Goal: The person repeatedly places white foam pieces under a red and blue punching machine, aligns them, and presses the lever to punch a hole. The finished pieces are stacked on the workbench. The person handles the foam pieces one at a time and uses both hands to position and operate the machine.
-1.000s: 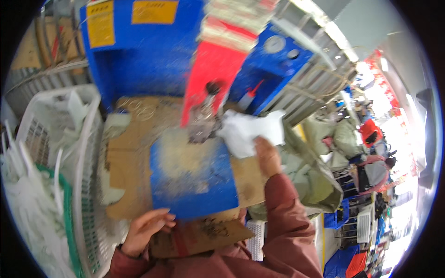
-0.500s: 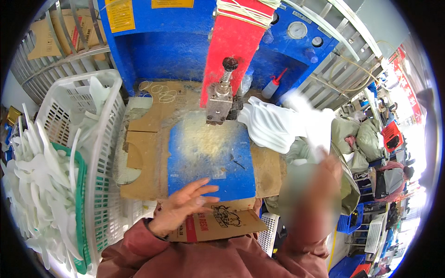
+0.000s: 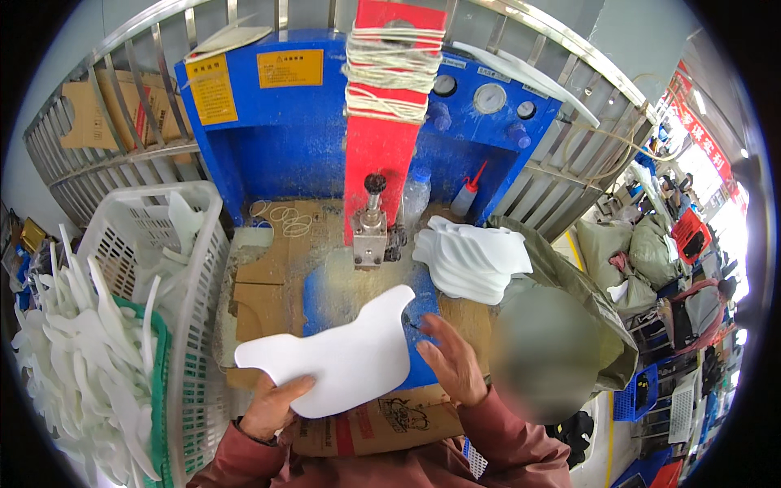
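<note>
My left hand (image 3: 271, 409) grips a white, flat shaped piece (image 3: 346, 354) with flared, pointed ends, thumb on top along its lower left edge. The piece is tilted over the work surface, hiding much of the blue mat (image 3: 422, 358). My right hand (image 3: 452, 364) is beside the piece's right edge, fingers spread and holding nothing. Beyond the piece, the metal head (image 3: 371, 244) of a machine with a red arm (image 3: 378, 159) hangs above a patch of pale dust. A stack of similar white pieces (image 3: 473, 259) lies to its right.
At left, a white plastic basket (image 3: 191, 342) and a green basket (image 3: 160, 390) hold white offcuts. The blue machine body (image 3: 277, 138) stands behind, with a red-tipped bottle (image 3: 468, 195) and a clear bottle (image 3: 416, 195). Cardboard (image 3: 268, 313) surrounds the mat; sacks (image 3: 651, 244) are at far right.
The white piece came from the right, where my blurred right hand was, to the front of me. My left hand, empty before, has closed on it. My right hand moved inward; the view shifted.
</note>
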The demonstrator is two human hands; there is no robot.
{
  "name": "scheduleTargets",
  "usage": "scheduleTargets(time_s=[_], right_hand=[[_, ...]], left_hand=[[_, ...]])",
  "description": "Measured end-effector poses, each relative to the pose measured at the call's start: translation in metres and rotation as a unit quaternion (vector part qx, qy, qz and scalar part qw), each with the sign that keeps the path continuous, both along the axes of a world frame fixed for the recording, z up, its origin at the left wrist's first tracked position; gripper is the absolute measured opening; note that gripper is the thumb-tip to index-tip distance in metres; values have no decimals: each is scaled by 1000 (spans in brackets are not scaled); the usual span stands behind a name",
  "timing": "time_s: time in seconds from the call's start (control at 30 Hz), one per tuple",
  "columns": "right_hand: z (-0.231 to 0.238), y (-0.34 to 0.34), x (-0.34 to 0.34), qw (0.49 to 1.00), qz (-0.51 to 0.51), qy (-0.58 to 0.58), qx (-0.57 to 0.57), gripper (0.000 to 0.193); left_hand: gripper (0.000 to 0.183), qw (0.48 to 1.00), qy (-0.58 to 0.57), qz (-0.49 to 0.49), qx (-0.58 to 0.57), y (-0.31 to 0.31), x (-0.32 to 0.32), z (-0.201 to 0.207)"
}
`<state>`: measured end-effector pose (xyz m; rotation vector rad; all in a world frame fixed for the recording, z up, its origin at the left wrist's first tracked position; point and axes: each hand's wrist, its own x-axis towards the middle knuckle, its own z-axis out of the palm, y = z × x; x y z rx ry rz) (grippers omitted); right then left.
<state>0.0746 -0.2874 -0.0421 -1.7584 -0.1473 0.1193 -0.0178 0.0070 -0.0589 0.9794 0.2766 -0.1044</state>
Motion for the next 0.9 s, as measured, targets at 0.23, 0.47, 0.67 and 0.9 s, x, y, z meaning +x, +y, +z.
scheduleTargets(time_s=[0.23,0.47,0.67,0.9], right_hand=[[-22,45,31,968,142,104,176,27],[-20,82,56,951,191,122,210,28],[-16,92,54,946,176,127,240,28],[-16,84,60,952,151,120,238,36]], left_hand=[[54,992,-14,-11,124,26,-2,0],[52,988,-54,80,120,45,7,16],[54,985,-35,77,152,54,10,28],[55,984,-42,51,165,54,24,30]])
